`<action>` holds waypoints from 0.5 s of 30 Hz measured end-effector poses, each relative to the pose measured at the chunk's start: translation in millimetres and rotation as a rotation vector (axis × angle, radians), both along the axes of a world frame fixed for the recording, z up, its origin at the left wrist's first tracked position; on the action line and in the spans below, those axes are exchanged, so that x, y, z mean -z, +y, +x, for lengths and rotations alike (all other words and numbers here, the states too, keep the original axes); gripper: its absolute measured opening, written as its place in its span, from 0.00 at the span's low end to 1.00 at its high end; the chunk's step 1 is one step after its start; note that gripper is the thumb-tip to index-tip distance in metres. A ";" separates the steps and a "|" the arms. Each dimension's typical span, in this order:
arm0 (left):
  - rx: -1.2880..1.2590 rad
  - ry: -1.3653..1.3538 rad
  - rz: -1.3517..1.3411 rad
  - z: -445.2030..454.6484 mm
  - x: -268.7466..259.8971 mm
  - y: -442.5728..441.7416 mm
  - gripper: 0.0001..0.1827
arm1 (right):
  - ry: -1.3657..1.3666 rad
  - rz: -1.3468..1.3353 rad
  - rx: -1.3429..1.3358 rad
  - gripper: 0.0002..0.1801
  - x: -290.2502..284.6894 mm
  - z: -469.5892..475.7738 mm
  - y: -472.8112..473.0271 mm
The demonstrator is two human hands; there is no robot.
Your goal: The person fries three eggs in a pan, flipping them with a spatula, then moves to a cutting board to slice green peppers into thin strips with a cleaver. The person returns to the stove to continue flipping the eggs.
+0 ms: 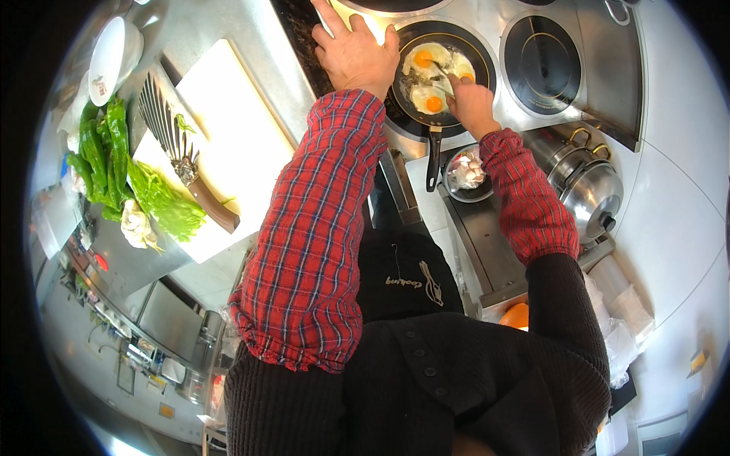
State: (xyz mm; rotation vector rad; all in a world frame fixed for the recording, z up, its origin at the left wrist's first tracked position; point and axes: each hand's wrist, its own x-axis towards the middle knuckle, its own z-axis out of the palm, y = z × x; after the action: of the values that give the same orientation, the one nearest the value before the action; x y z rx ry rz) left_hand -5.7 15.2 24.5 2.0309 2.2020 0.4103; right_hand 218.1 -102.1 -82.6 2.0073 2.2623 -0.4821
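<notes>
Three fried eggs (433, 104) with orange yolks lie in a black frying pan (435, 121) on the cooktop. Over the pan's right side, my right hand (472, 105) grips a thin utensil (442, 71) whose tip touches the upper egg; its kind is hard to tell. My left hand (359, 54) is left of the pan near the hob's edge, its fingers spread and one of them pointing up along a pale edge. Whether it touches or holds something there cannot be told. The pan's dark handle (434, 159) points towards me, with neither hand on it.
Left, a white cutting board (222, 102) bears a wide knife (205, 199) and leafy greens (171, 199). Green peppers (102, 148), garlic (137, 223) and a white bowl (117, 57) lie beyond. A bowl of eggshells (469, 171) and lidded steel pots (593, 196) stand right.
</notes>
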 end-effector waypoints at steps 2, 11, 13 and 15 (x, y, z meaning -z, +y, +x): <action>0.005 -0.003 0.003 -0.6 0.1 -0.7 0.31 | 0.014 -0.050 -0.026 0.23 -1.3 -5.7 -8.2; -0.009 -0.021 -0.005 1.6 -0.9 -0.4 0.30 | 0.050 -0.004 0.098 0.22 -1.2 -14.4 -10.1; 0.001 -0.015 0.029 0.8 -0.4 -0.4 0.30 | 0.055 -0.050 0.065 0.23 -1.3 -17.2 -12.7; 0.004 -0.015 0.040 0.2 0.6 -0.1 0.30 | 0.072 -0.049 0.081 0.24 -1.9 -17.4 -15.7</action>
State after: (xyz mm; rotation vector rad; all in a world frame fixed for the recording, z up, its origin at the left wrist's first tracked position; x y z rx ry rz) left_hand -5.6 15.2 23.8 2.0448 2.1979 0.4721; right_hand 200.7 -117.8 -80.7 2.0965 2.1927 -0.6202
